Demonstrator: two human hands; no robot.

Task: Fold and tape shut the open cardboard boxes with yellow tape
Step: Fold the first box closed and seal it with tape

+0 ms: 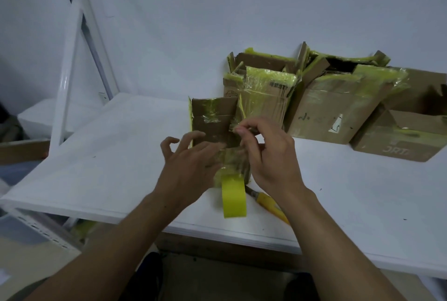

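- Your left hand (191, 162) has its fingers spread and loosely bent, pressing on top of the small box (212, 117).
- Your right hand (268, 153) pinches thumb to forefinger at that box's right top edge; whether on tape or flap, I cannot tell.
- The small box sits on the white table (121, 155), with the yellow tape roll (234, 200) just in front.

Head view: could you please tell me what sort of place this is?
Probably a simple packing station: a white table against a plain wall, worn cardboard boxes patched with yellow tape, and a roll of yellow tape beside a yellow-handled cutter.
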